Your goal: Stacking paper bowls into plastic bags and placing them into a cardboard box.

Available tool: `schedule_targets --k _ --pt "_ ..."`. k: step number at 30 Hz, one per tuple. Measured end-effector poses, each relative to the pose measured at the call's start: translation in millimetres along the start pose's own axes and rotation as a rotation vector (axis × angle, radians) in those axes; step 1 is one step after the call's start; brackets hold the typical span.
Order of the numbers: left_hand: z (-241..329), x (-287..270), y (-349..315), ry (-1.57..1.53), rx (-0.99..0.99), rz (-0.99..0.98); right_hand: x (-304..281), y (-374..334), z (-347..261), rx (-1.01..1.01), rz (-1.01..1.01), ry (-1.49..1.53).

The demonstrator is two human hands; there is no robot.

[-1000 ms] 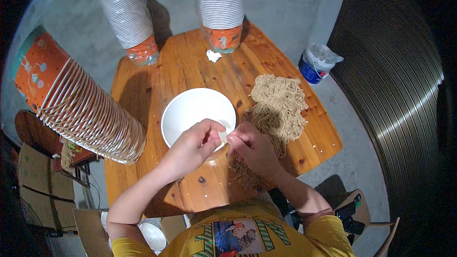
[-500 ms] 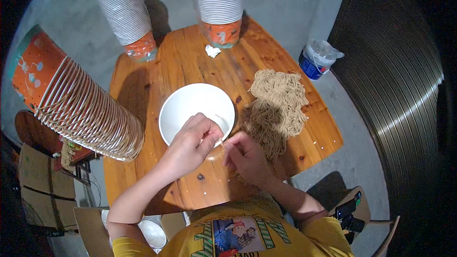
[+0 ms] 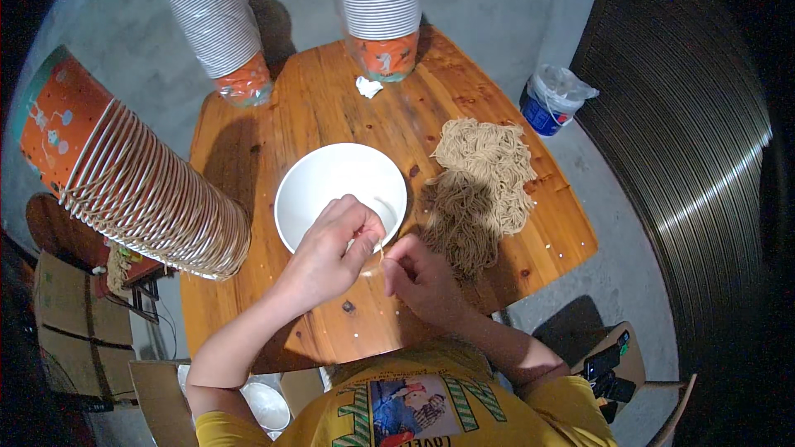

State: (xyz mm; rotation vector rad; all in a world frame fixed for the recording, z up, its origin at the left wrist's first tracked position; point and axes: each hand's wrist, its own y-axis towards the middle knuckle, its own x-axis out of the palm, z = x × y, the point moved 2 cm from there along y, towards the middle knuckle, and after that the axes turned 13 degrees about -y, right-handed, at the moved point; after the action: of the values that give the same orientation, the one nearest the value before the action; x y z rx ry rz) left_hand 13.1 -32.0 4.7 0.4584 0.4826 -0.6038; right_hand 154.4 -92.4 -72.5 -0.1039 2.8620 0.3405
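Note:
A short thin tan strand of cord (image 3: 382,248) runs between my two hands, just over the near rim of a large white bowl (image 3: 310,167). My left hand (image 3: 331,244) pinches its upper end with thumb and fingertips. My right hand (image 3: 421,275) is closed beside it, its thumb and forefinger at the strand's lower end; its other fingers are curled and partly in shadow. Right of the bowl lies a heap of loose tan cords (image 3: 489,165), the near part darkened by shadow. At left leans a tall stack of paper buckets (image 3: 157,186), cords laid across its rims.
Two plastic-wrapped stacks of paper buckets, one at far left (image 3: 215,25) and one at far middle (image 3: 377,0), stand at the wooden table's (image 3: 315,108) back. Crumpled white paper (image 3: 368,87) lies there. A blue-and-white pail (image 3: 553,99) stands on the floor beyond the right edge.
My right hand has shifted slightly down and away from my left fingertips, and more of the strand shows between them. My left hand stays nearly in place.

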Motion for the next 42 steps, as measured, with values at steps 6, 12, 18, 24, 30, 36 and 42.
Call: schedule_targets --k 6,12,18,24,30,36,42 --pt "3.3 -1.6 0.1 -0.017 0.006 -0.02 -0.3 0.2 -3.8 0.02 0.114 0.018" --pt "3.3 -2.7 0.1 -0.002 0.045 -0.055 -5.9 1.5 -19.1 0.048 0.142 -0.235" --pt "3.6 -0.2 -1.4 0.131 0.099 -0.01 -0.8 4.4 -8.8 -0.112 0.228 -0.365" --pt "5.9 -3.8 -0.7 0.259 0.155 0.005 6.6 1.3 -12.9 -0.008 0.168 -0.214" --pt "-0.6 -12.2 -0.2 0.232 0.149 -0.001 14.5 -4.8 -5.8 0.089 0.153 0.046" --pt "0.2 -11.7 0.8 0.204 0.148 -0.027 13.1 -4.8 -8.7 0.133 0.099 0.047" --pt "4.4 -10.2 -0.6 0.267 0.167 -0.017 17.5 -7.0 -6.5 0.067 0.09 0.016"
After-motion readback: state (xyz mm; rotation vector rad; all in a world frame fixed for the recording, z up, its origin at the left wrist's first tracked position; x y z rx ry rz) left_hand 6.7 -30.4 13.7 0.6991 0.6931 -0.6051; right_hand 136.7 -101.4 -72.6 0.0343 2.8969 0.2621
